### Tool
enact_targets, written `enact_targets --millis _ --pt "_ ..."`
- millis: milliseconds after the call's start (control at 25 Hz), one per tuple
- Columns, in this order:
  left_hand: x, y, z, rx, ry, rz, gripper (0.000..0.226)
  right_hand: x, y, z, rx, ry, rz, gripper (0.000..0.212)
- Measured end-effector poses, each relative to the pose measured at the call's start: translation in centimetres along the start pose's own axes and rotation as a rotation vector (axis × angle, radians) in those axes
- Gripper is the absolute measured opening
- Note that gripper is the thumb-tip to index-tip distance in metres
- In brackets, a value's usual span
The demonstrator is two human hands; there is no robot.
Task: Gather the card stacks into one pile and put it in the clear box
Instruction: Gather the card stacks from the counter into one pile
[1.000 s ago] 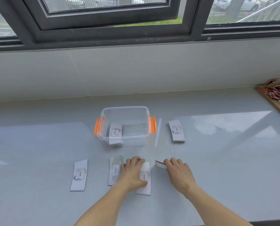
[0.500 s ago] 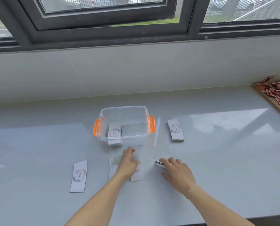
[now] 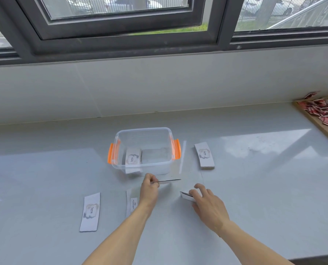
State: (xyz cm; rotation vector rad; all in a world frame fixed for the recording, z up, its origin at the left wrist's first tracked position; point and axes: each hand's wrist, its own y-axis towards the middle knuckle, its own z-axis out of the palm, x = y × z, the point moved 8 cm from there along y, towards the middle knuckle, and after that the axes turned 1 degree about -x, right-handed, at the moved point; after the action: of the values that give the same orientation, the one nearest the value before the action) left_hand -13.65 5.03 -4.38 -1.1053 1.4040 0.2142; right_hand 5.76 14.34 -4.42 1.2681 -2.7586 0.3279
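Observation:
The clear box (image 3: pixel 142 132) with orange latches stands mid-counter with one card stack (image 3: pixel 133 158) inside at its left. My left hand (image 3: pixel 149 190) is shut on a thin card stack (image 3: pixel 169 181), held edge-on just above the counter in front of the box. My right hand (image 3: pixel 207 204) rests on another card stack (image 3: pixel 186 196), fingers curled over it. More white stacks lie flat: one at the left (image 3: pixel 90 211), one partly under my left wrist (image 3: pixel 132 204), one right of the box (image 3: pixel 204 154).
The clear lid (image 3: pixel 182 159) lies flat right of the box, hard to see. A wooden tray (image 3: pixel 316 123) of red packets sits at the far right. A wall and window frame rise behind the counter; the counter's front edge is close to me.
My left hand has lifted its card stack off the counter and carried it up toward the box, turning it edge-on. My right hand stayed on its stack.

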Motion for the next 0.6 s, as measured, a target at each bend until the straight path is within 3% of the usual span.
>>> enact_targets --millis 200,320,480,600 --pt "1.2 -0.5 3.0 0.196 0.217 0.073 0.034 0.4 -0.6 -1.0 -0.073 0.010 -0.011 0.082" --pt "0.9 -1.1 5.0 0.306 0.386 0.168 0.036 0.6 -0.5 -1.1 -0.101 -0.018 -0.012 0.076" --pt "1.1 -2.5 7.7 0.451 0.456 0.237 0.041 0.6 -0.2 -1.1 -0.108 -0.014 0.007 0.052" --pt "1.3 -3.3 9.1 0.524 0.509 0.278 0.043 0.6 -0.1 -0.9 -0.099 -0.025 0.002 0.046"
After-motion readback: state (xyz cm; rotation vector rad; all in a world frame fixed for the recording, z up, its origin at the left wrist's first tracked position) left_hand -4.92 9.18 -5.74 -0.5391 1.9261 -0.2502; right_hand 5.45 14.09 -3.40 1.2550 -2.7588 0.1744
